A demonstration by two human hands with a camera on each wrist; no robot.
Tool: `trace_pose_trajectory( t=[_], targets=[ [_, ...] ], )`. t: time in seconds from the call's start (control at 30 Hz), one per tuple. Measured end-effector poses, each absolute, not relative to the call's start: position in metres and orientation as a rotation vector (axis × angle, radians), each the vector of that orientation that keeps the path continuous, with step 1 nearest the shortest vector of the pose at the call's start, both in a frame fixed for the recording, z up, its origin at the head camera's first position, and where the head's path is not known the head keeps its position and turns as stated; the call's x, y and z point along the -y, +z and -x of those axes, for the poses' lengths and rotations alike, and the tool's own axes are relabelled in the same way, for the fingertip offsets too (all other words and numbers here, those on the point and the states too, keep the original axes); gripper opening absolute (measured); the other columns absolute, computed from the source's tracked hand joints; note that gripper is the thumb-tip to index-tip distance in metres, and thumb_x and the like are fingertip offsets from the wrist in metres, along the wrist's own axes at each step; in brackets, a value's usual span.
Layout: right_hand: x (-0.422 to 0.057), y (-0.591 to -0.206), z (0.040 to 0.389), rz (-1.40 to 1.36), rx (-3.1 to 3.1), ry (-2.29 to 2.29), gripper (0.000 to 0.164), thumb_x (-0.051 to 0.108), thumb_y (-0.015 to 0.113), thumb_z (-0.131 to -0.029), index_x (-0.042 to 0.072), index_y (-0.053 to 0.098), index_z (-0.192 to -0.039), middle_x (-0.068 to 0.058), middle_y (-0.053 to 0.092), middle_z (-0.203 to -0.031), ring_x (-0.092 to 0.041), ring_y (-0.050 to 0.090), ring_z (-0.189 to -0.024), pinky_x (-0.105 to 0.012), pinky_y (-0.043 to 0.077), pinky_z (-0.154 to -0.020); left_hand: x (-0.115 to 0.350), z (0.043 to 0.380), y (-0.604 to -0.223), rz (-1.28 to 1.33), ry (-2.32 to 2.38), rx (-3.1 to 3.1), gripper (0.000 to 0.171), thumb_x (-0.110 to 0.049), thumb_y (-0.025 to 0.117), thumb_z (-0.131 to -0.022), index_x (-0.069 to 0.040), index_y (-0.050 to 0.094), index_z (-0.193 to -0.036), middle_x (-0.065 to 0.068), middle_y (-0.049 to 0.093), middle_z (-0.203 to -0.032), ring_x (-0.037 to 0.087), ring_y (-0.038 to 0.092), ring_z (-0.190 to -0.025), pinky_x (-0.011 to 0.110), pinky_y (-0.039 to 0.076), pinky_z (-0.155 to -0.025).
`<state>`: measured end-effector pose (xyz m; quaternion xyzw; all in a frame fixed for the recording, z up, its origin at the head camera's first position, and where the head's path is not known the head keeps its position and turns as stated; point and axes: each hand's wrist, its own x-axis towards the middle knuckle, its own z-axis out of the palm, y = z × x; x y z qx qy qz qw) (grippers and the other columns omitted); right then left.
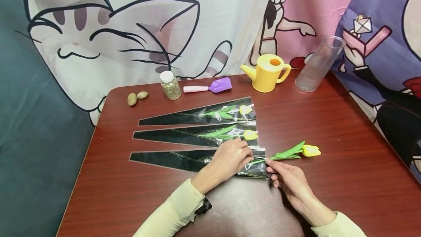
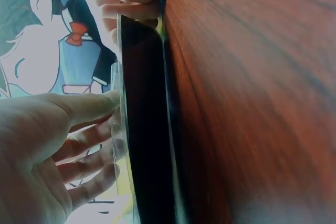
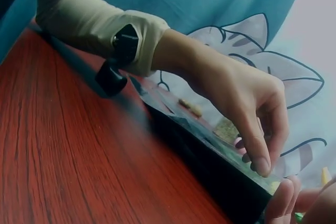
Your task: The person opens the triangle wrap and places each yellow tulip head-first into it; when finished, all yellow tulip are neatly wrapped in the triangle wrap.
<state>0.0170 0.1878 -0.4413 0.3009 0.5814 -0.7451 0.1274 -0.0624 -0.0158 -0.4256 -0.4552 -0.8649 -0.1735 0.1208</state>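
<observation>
Three dark flower sleeves with clear fronts lie side by side on the table. My left hand (image 1: 230,160) pinches the clear film of the nearest sleeve (image 1: 184,159) close to its wide end. My right hand (image 1: 291,182) pinches the stem of a yellow tulip (image 1: 310,150) at that sleeve's mouth. Bloom and leaves lie outside to the right, while the lower stem shows under the film. In the left wrist view, my left thumb (image 2: 94,106) presses the film. The middle sleeve (image 1: 161,135) and far sleeve (image 1: 171,118) each contain a yellow tulip.
Along the back stand a white-lidded jar (image 1: 171,86), a yellow watering can (image 1: 267,74) and a tall clear vase (image 1: 319,65). A purple scoop (image 1: 220,85) lies between jar and can. Two brownish stones (image 1: 132,99) sit at the back left. Printed curtains hang behind.
</observation>
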Motion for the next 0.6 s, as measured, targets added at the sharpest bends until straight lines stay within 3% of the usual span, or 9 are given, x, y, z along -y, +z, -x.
trace_pose_trajectory(
  t=[0.33, 0.5, 0.6],
  targets=[
    [-0.2, -0.435, -0.013, -0.711, -1.616, -2.149, 0.012, 0.02, 0.068, -0.093, 0.009, 0.073, -0.095, 0.0, 0.071, -0.079, -0.005, 0.054, -0.058, -0.018, 0.046, -0.051, 0.017, 0.062, -0.429, 1.333, -0.473, 2.54, 0.007, -0.028, 0.07, -0.091, -0.024, 0.073, -0.087, -0.011, 0.061, -0.085, 0.009, 0.054, -0.081, 0.025, 0.045, -0.071],
    [-0.227, -0.419, -0.007, -0.37, -1.842, -2.106, 0.027, 0.018, 0.064, -0.096, -0.004, 0.067, -0.112, -0.01, 0.071, -0.089, -0.01, 0.06, -0.062, -0.023, 0.05, -0.052, 0.017, 0.064, -0.43, 1.334, -0.485, 2.544, 0.007, -0.027, 0.07, -0.092, -0.024, 0.073, -0.087, -0.011, 0.061, -0.086, 0.009, 0.055, -0.082, 0.026, 0.045, -0.07],
    [-0.247, -0.411, 0.0, -0.073, -2.227, -1.971, 0.026, 0.012, 0.065, -0.095, -0.008, 0.063, -0.113, -0.017, 0.07, -0.088, -0.017, 0.064, -0.062, -0.03, 0.054, -0.053, 0.018, 0.064, -0.431, 1.337, -0.486, 2.552, 0.007, -0.027, 0.069, -0.092, -0.024, 0.073, -0.087, -0.011, 0.061, -0.086, 0.009, 0.055, -0.082, 0.026, 0.045, -0.071]
  ],
)
